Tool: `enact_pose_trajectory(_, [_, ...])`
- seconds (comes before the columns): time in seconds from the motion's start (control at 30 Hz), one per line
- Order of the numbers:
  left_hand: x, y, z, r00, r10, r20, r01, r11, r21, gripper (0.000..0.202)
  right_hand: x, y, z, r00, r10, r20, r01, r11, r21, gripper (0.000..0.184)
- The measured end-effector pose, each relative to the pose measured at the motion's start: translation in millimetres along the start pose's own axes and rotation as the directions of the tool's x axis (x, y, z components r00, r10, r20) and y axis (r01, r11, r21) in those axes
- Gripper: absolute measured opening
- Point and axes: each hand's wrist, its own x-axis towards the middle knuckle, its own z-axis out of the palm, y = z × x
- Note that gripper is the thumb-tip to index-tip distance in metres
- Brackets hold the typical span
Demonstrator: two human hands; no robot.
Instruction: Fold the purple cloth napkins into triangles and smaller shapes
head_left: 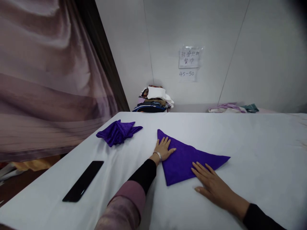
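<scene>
A purple cloth napkin (183, 159) lies on the white-covered table, folded into a triangle. One long point reaches right and another points up and away at the left. My left hand (163, 149) rests flat on its left side, fingers spread, with a silver bracelet at the wrist. On the lower right edge lies my right hand (211, 183), its fingertips on the cloth and its thumb off it on the table. Neither hand grips the fabric.
A crumpled bundle of purple cloth (117, 131) sits at the table's far left. Nearer me is a black phone-like slab (83, 181). Folded fabrics (154, 99) are stacked behind the far edge, more cloth (227, 108) lies farther right, and a curtain (48, 80) hangs left.
</scene>
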Motion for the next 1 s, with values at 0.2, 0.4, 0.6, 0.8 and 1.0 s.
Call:
enact_pose_trajectory(0.2, [33.5, -27.1, -3.7, 0.995, -0.1, 0.003, 0.1, 0.995, 0.014, 0.085, -2.1, 3.7, 4.5, 1.0, -0.029, 0.005, 0.029, 0.999, -0.04, 0.061])
enact_pose_trajectory(0.4, [61.4, -46.8, -5.9, 0.989, -0.146, 0.017, 0.145, 0.989, 0.034, 0.08, -4.2, 6.5, 10.5, 0.998, -0.048, -0.051, 0.045, 0.997, -0.061, 0.065])
enact_pose_trajectory(0.6, [87.2, -64.1, -10.1, 0.981, -0.193, 0.035, 0.191, 0.98, 0.051, 0.078, -5.4, 8.7, 14.5, 0.992, -0.085, -0.096, 0.073, 0.989, -0.125, 0.066])
enact_pose_trajectory(0.8, [110.6, -80.9, -13.5, 0.963, -0.266, 0.037, 0.263, 0.962, 0.07, 0.079, -5.7, 12.1, 17.1, 0.976, -0.15, -0.158, 0.12, 0.975, -0.186, 0.067])
enact_pose_trajectory(1.0, [128.8, -95.9, -14.7, 0.939, -0.345, 0.016, 0.343, 0.937, 0.059, 0.079, -5.7, 16.9, 22.1, 0.973, -0.177, -0.146, 0.145, 0.968, -0.206, 0.069])
